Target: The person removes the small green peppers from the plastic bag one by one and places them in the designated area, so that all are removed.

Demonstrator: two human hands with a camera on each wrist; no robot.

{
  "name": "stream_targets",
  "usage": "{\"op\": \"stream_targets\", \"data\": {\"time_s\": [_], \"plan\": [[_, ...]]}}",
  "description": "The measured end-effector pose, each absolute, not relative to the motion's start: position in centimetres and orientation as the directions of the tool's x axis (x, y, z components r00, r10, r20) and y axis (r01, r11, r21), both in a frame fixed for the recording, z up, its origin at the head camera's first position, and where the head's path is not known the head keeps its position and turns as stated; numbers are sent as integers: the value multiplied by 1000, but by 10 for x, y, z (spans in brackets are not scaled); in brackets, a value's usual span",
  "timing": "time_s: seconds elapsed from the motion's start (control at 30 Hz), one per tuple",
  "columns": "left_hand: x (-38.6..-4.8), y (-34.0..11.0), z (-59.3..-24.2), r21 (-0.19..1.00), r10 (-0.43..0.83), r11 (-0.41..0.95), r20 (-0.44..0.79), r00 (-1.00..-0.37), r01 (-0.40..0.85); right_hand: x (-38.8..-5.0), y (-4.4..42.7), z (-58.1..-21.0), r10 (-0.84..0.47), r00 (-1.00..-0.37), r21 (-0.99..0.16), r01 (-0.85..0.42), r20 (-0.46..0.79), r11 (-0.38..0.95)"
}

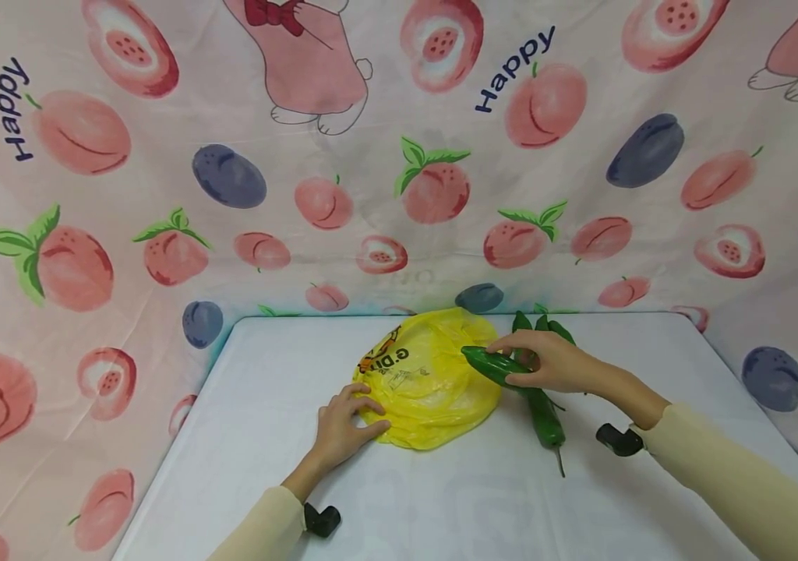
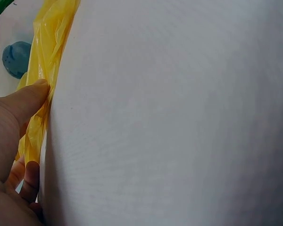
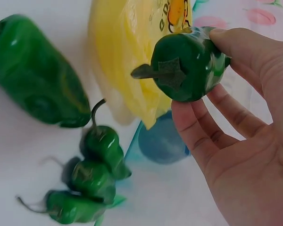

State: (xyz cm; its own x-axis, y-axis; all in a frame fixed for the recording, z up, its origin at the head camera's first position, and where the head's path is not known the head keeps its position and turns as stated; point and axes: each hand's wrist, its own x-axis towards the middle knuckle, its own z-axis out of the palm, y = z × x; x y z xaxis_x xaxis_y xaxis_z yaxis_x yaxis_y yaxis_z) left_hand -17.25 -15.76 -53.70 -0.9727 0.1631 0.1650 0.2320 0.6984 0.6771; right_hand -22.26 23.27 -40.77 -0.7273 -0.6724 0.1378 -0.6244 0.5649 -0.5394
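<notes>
In the head view, my right hand pinches a glossy green chili pepper above the right side of a yellow plastic bag. The right wrist view shows this pepper stem-first between thumb and fingers, with the right palm facing it. My left hand holds the bag's left edge. Seen from the left wrist, the thumb lies against crumpled yellow plastic, with bent fingers below. The bag lies rather flat, printed with dark letters and an orange figure; its inside is hidden.
Beneath and behind my right hand lie more green peppers: a long one near the front, and several grouped farther back. They rest on a white table against a fruit-patterned cloth. Each wrist carries a small black camera.
</notes>
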Motion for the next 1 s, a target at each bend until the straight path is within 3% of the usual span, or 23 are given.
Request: {"op": "stream_targets", "data": {"time_s": [0.57, 1.0], "plan": [[-172, -158, -536, 682, 166, 691, 173, -971, 239, -193, 288, -412, -518, -833, -544, -532, 195, 649], [-172, -158, -535, 684, 168, 692, 158, -973, 231, -170, 319, -426, -408, -877, -570, -476, 253, 670]]}}
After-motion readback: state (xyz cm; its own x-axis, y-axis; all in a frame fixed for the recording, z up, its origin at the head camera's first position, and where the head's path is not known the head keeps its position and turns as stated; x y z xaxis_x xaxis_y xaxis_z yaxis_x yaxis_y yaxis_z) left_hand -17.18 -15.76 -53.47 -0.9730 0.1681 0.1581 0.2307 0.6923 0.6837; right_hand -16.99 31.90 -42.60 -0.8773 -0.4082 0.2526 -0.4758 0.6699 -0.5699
